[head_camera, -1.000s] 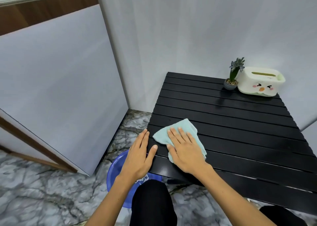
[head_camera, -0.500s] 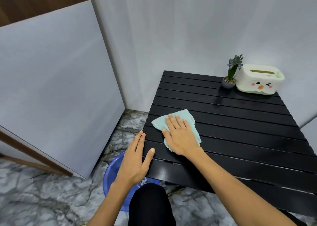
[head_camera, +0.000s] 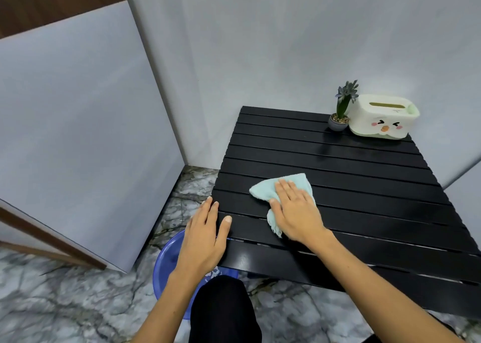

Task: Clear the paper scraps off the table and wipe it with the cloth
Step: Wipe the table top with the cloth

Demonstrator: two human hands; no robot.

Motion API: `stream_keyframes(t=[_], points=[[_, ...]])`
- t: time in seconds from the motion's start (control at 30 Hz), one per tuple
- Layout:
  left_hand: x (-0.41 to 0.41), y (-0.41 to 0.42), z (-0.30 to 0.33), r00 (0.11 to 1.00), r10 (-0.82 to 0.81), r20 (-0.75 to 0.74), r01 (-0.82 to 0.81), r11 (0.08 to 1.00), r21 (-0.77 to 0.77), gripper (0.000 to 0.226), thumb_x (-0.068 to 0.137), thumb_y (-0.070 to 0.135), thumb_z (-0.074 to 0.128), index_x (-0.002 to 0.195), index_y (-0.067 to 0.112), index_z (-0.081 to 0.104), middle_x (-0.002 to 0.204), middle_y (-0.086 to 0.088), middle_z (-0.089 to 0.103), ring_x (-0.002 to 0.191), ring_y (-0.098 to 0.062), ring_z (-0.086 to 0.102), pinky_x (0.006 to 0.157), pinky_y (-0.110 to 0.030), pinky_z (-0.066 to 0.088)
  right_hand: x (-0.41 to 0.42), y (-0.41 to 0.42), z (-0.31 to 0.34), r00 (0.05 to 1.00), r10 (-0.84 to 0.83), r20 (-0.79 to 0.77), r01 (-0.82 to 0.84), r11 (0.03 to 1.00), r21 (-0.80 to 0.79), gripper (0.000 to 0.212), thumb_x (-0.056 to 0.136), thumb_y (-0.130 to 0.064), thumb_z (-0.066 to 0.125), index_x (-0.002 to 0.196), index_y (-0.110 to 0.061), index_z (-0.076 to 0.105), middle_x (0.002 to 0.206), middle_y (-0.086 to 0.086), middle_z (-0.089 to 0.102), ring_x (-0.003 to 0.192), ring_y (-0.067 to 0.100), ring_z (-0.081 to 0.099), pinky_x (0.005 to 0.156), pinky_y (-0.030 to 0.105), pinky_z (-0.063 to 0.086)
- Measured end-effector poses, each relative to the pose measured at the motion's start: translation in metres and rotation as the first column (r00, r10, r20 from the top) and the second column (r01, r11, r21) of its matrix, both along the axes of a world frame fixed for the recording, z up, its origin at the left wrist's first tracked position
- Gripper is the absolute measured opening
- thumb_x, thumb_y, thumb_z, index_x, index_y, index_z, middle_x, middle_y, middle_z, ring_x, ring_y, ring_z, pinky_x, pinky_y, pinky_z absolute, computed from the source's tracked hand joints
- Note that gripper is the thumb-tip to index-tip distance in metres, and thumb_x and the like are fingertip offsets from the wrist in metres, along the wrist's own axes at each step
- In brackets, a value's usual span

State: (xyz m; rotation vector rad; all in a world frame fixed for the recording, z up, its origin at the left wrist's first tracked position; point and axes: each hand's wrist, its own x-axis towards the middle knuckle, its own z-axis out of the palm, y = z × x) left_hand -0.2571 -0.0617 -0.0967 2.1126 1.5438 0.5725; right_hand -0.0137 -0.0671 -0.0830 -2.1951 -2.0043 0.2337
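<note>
I note right hand (head_camera: 295,210) flat, fingers spread, pressing the cloth (head_camera: 263,190) onto the table (head_camera: 364,176); left hand (head_camera: 204,236) open, palm down at the table's near-left edge

1. The black slatted table (head_camera: 338,165) is lying bare across its middle and right side, giving open passage.
2. A small potted plant (head_camera: 339,116) and a tissue box (head_camera: 381,119) are standing touching at the far right corner, blocking it.
3. The cloth (head_camera: 263,190) and the right hand (head_camera: 295,210) are occupying the near-left slats.
4. The left hand (head_camera: 204,236) is resting on the near-left edge, above a blue basin (head_camera: 166,259) sitting on the floor.
</note>
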Motion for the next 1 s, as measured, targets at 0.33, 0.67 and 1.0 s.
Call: stream_keyframes(t=[0.33,0.67,1.0], points=[[0.017,0.0,0.003,0.995,0.076,-0.068,-0.072,0.996,0.057,0.077,0.095,0.063,0.009,0.155,0.017,0.024,0.162,0.003,0.022,0.149,-0.01,0.014,0.122,-0.039,0.013,-0.029,0.018,0.004,0.988,0.149,-0.028,-0.15,0.986,-0.067,0.078,0.086,-0.052,-0.01,0.156,-0.022,0.009,0.164,-0.007,0.001,0.151,0.015,-0.003,0.121,0.041,-0.004],[0.015,0.0,0.006,0.995,0.097,-0.009,-0.096,0.994,0.056,0.077,0.095,0.061,0.013,0.153,0.014,0.03,0.159,-0.002,0.031,0.147,-0.014,0.023,0.12,-0.041,0.019,-0.056,-0.103,-0.007,0.994,0.113,-0.01,-0.111,0.989,0.099,0.055,0.104,-0.04,0.021,0.146,-0.013,0.043,0.155,0.002,0.036,0.145,0.017,0.031,0.114,0.041,0.018],[0.016,-0.004,0.006,0.992,0.07,-0.101,-0.06,0.994,0.093,0.076,0.096,0.061,0.012,0.151,0.013,0.032,0.159,-0.002,0.03,0.148,-0.014,0.02,0.121,-0.044,0.014,0.018,-0.116,0.003,0.998,-0.066,-0.008,0.066,0.998,-0.011,0.08,0.09,-0.061,0.004,0.156,-0.017,0.012,0.164,-0.002,0.006,0.151,0.012,0.003,0.12,0.033,-0.003]])
